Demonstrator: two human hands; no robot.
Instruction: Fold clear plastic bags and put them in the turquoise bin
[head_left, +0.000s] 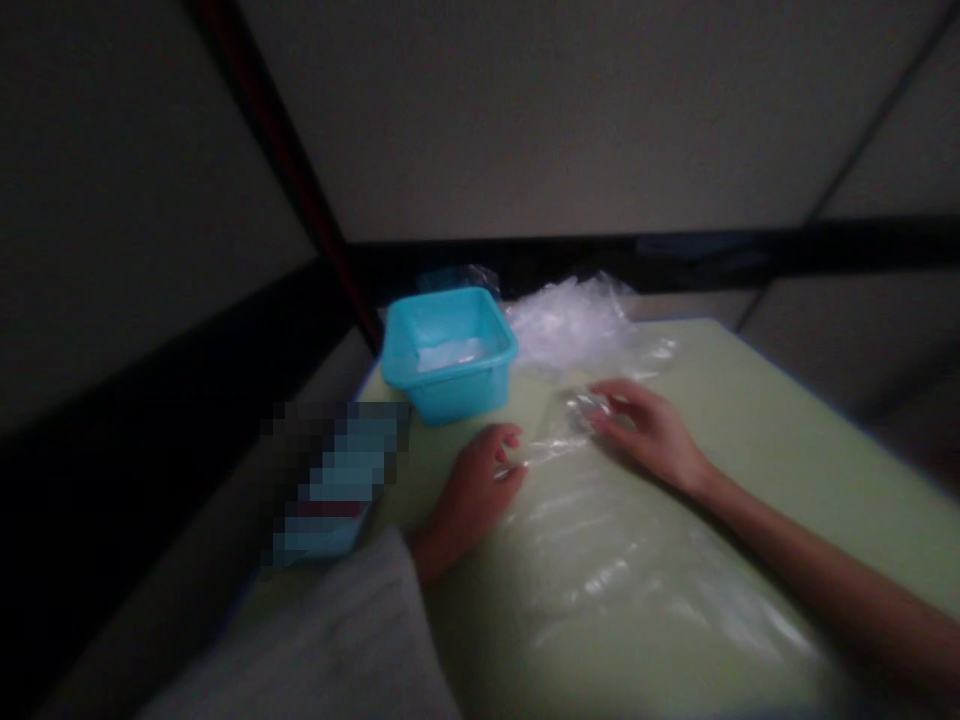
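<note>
A large sheet or bag of clear plastic (592, 560) lies spread over the yellow-green table, wrinkled and catching the light. My right hand (652, 435) comes in from the right with its thumb and fingers closed on a bunched part of this plastic near its far end. To the left, my left hand (476, 480) has its fingers curled in a pinch at the plastic's left edge. A small shiny bit shows between the left thumb and fingers. Dim light and blur hide the finer folds.
A turquoise plastic basin (465, 390) with whitish material inside stands at the table's far left. Beside it is a heap of clear, whitish plastic (570, 325). A pixelated bluish object (337, 490) lies at the left edge of the table (757, 430). Pale panels rise behind.
</note>
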